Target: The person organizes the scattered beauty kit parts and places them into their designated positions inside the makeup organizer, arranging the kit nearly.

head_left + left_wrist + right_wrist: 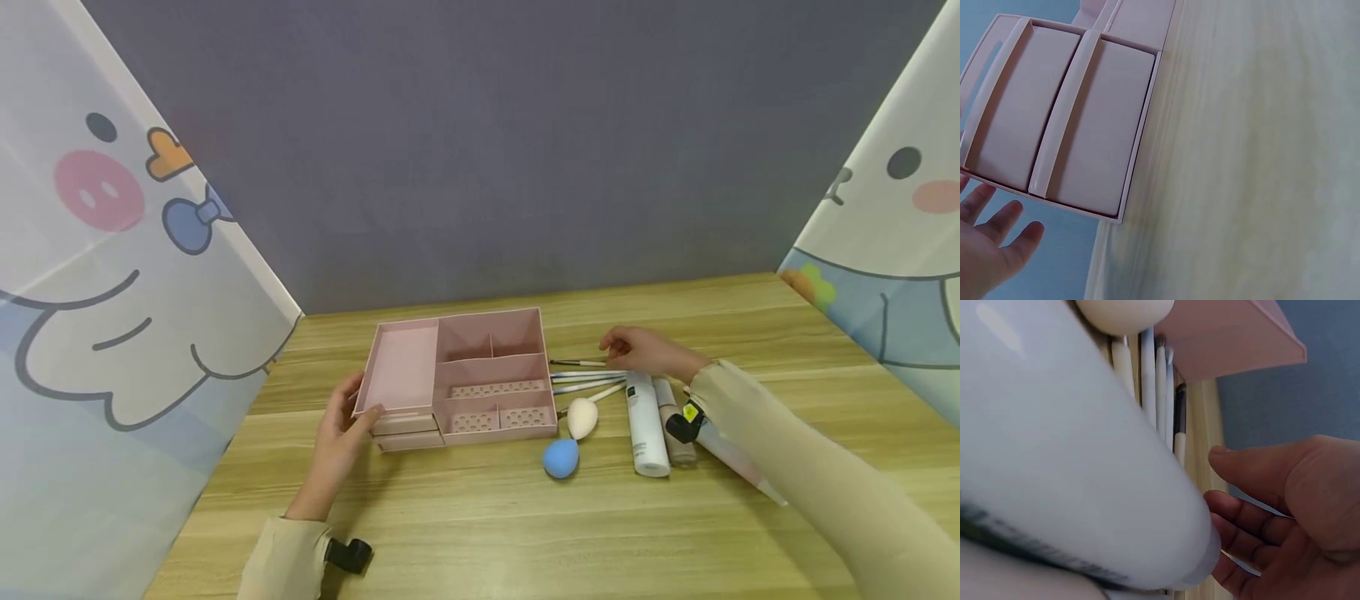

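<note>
My left hand point(341, 429) is at the front left corner of a pink desktop organizer point(405, 367), its thumb resting on the top edge. Its other fingers point(1022, 240) extend beside the side wall in the left wrist view. My right hand point(647, 352) hovers over the handle ends of several makeup brushes point(1147, 381) lying right of the organizer. Its thumb and loosely bent fingers stand apart, holding nothing. A white bottle point(647, 429) lies just in front of this hand and fills much of the right wrist view.
A white makeup sponge point(582, 417) and a blue makeup sponge point(561, 458) lie before the brushes. Beside the white bottle lie a beige bottle point(678, 446) and a pale tube point(738, 462), partly under the right forearm. A grey partition point(495, 167) stands behind the wooden table point(510, 533).
</note>
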The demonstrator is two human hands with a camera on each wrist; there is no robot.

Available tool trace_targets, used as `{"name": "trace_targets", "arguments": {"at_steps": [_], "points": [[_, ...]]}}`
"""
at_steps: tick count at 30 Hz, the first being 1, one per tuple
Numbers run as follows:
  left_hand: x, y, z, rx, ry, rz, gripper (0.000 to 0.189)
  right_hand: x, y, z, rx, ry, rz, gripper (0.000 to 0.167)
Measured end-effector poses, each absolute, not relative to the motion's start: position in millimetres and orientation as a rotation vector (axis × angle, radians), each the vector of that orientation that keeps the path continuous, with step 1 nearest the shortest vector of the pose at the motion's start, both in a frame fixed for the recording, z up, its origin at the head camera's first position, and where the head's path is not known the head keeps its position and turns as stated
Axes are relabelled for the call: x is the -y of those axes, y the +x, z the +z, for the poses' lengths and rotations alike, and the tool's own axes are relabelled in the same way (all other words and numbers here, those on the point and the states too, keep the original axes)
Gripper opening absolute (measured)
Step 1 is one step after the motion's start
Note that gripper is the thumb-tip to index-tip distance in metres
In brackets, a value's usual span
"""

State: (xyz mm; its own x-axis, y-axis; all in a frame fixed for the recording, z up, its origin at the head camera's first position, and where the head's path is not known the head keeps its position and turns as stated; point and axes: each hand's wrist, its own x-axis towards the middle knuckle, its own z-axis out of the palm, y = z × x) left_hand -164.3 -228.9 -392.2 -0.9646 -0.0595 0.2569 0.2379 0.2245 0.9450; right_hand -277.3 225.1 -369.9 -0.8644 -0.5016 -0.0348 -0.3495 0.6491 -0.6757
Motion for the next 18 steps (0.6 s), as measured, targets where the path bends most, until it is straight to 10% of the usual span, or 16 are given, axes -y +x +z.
{"name": "trace_targets", "arguments": {"at_steps": [18], "points": [[231.3,-166.1,-395.4,2.241,-0.109,-1.877,0.056,-226.6,-299.5,-376.2,-2.572,-0.648,-0.818,0.02]]}}
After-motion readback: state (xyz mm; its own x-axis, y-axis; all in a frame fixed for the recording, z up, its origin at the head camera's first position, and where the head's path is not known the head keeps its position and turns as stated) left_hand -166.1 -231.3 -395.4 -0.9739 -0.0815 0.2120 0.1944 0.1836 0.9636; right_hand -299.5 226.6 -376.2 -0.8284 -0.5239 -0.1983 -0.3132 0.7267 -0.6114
